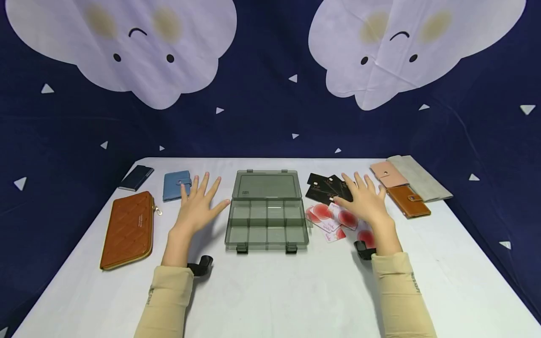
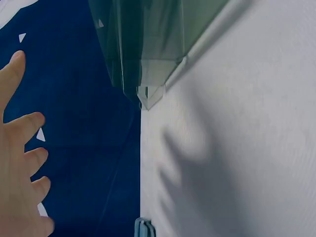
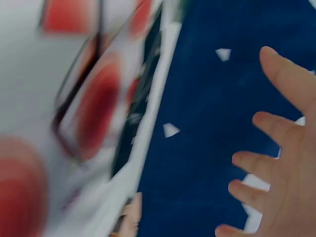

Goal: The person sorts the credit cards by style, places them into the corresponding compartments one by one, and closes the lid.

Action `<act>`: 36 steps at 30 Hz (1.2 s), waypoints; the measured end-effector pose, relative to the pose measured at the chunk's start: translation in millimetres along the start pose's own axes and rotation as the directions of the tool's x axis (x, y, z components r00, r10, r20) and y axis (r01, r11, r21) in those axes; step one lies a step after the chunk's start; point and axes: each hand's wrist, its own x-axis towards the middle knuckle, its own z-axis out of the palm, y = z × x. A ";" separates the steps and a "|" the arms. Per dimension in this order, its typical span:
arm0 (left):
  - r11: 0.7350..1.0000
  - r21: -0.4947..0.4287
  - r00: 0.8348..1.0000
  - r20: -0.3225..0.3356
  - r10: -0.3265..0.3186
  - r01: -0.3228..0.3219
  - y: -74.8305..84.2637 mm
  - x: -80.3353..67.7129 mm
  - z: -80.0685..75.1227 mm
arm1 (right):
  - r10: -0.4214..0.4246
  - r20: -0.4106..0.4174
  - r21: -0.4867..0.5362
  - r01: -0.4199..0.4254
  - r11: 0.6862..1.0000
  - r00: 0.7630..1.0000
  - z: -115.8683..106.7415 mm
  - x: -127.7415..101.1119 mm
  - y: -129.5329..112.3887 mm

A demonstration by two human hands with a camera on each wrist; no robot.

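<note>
A smoky clear plastic organiser box (image 1: 267,212) with its lid raised and several compartments stands mid-table. My left hand (image 1: 199,202) hovers just left of it, fingers spread, holding nothing; a corner of the box (image 2: 148,54) shows in the left wrist view beside those fingers (image 2: 22,163). My right hand (image 1: 363,197) hovers, fingers spread, over a loose pile of black cards (image 1: 323,187) and white cards with red spots (image 1: 327,218). The right wrist view is blurred and shows the red-spotted cards (image 3: 94,103) below the spread fingers (image 3: 276,173).
On the white table (image 1: 270,291) lie a long quilted brown wallet (image 1: 128,228), a blue snap wallet (image 1: 176,185) and a dark card case (image 1: 136,178) at left. A pink wallet (image 1: 386,173), tan wallet (image 1: 408,201) and grey pouch (image 1: 418,177) lie at right.
</note>
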 end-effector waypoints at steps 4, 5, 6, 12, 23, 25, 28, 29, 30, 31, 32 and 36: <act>0.964 -0.265 0.997 0.077 -0.003 0.023 -1.1 2.6 4.8 | 0.020 0.115 0.076 -0.029 0.997 0.993 3.9 15.6 14.9; 0.941 -0.338 0.994 0.108 0.002 0.035 -2.3 3.6 7.0 | 0.031 0.147 0.090 -0.045 0.995 0.989 4.6 19.4 18.1; 0.914 -0.402 0.990 0.143 0.005 0.054 -3.5 4.3 9.3 | 0.042 0.179 0.098 -0.060 0.993 0.983 5.0 22.9 20.8; 0.738 -0.637 0.945 0.327 -0.004 0.223 -13.5 8.6 24.7 | 0.165 0.322 0.080 -0.201 0.976 0.932 3.4 42.4 30.3; 0.439 -0.830 0.902 0.422 0.091 0.344 -24.0 8.0 37.9 | 0.260 0.342 0.012 -0.281 0.960 0.903 13.1 62.1 31.9; 0.433 -0.838 0.898 0.421 0.123 0.334 -25.5 7.5 38.3 | 0.272 0.343 0.018 -0.295 0.955 0.899 13.8 63.8 33.6; 0.436 -0.839 0.894 0.423 0.150 0.324 -27.4 7.7 40.3 | 0.265 0.347 0.045 -0.298 0.953 0.900 15.5 66.9 37.4; 0.436 -0.839 0.893 0.424 0.149 0.326 -27.9 7.7 40.5 | 0.255 0.344 0.061 -0.292 0.955 0.904 15.5 68.0 38.8; 0.437 -0.838 0.892 0.425 0.151 0.326 -28.4 7.8 40.9 | 0.247 0.341 0.078 -0.289 0.954 0.907 15.5 68.8 39.6; 0.436 -0.839 0.892 0.426 0.153 0.326 -29.1 7.9 41.4 | 0.240 0.337 0.095 -0.286 0.953 0.910 15.3 69.6 40.1; 0.437 -0.839 0.891 0.426 0.157 0.324 -29.6 8.0 41.6 | 0.239 0.336 0.109 -0.290 0.951 0.911 15.4 70.3 41.0; 0.433 -0.841 0.890 0.426 0.162 0.324 -30.3 7.3 41.5 | 0.224 0.365 0.197 -0.310 0.930 0.904 14.6 71.0 45.9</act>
